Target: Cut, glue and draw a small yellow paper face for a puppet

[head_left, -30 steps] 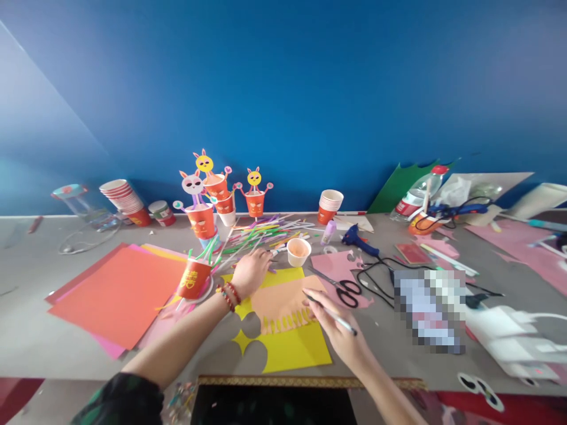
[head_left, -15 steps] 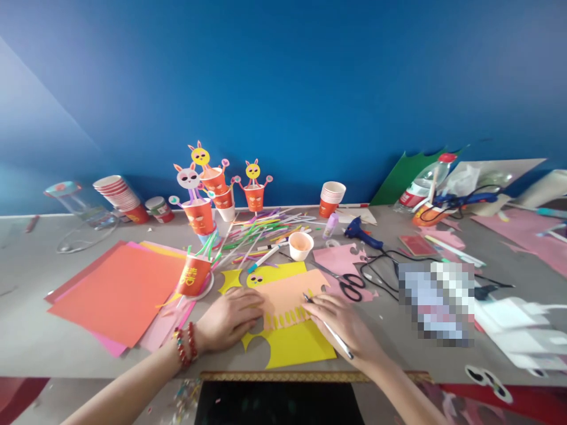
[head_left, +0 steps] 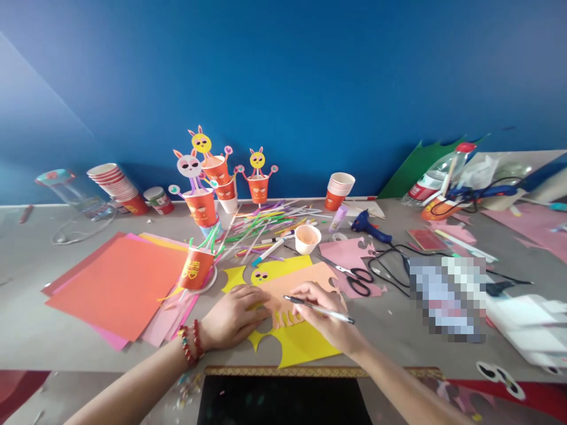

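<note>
Along the back of a gray worktable (head_left: 26,307) stands a blue wall (head_left: 292,88). At the table's left end is a clear container (head_left: 55,177) with a blue-and-orange lid, followed by a leaning cup stack (head_left: 116,183). Nearer the front lies a fan of orange and pink sheets (head_left: 117,289); a red cup (head_left: 195,268) with green straws stands tilted at its right edge. Behind this cup are decorated cups (head_left: 200,206) with rabbit faces. Loose straws (head_left: 270,223) spread to their right.

At front center, the left hand (head_left: 234,319) lies palm down, fingers extended, gripping nothing, at the left edge of a peach sheet (head_left: 301,283). The peach sheet rests on a yellow sheet (head_left: 305,348). The right hand (head_left: 321,313) is closed on a pen (head_left: 319,308), thumb and fingers around the barrel, tip over the peach sheet; contact of tip with sheet cannot be determined.

Right of the sheets are scissors (head_left: 358,280), a blue glue gun (head_left: 371,226), a bottle (head_left: 438,177) and a white power strip (head_left: 531,330).

Compared with one second ago, the left hand has withdrawn from the straws to the near side of the sheets. A yellow face cutout (head_left: 260,276) is now exposed. Compared with half a second ago, the pen tip has shifted left across the peach sheet.
</note>
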Demonstrator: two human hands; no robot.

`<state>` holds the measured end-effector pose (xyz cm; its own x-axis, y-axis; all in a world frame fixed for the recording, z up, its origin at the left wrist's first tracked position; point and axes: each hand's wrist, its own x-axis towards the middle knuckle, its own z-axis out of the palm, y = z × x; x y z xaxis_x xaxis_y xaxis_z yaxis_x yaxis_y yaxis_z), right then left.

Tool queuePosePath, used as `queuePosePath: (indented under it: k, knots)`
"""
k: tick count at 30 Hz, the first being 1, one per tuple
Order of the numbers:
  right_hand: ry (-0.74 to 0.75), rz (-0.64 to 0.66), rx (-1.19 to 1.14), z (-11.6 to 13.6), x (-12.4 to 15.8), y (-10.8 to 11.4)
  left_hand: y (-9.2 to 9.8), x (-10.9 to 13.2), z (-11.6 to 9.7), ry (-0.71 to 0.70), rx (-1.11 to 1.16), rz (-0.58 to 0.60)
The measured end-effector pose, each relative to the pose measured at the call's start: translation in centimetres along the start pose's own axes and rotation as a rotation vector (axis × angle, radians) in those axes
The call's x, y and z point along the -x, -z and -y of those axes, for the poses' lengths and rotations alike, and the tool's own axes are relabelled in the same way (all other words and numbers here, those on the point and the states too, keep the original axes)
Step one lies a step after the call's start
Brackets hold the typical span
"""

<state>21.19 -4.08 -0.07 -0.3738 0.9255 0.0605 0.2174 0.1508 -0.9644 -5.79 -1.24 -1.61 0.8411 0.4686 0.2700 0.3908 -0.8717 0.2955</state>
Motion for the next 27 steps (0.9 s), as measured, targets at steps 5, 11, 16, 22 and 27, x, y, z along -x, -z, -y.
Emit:
queuePosePath:
  k: [5,11,16,22,27]
  knots:
    - [0.002,-0.163,-0.108,-0.9,-2.6,-1.9,-0.5,-0.4,-0.7,0.048,-0.102,0.093]
    - [-0.105,-0.212,-0.160,-1.9,-3.1,-2.2,-0.5,-0.4,-0.5,0.188,-0.229,0.072]
    - [-0.103,-0.207,-0.147,-1.8,-2.9,-2.4,0.5,0.2,-0.3,0.253,-0.221,-0.102]
    - [-0.087,-0.138,-0.116,-1.8,-2.9,-2.2,0.7,0.4,-0.5,0.030,-0.068,0.052]
    - [-0.053,-0.060,-0.051,-0.6,-2.5,-1.5,0.1,0.8,-0.1,0.043,-0.037,0.043]
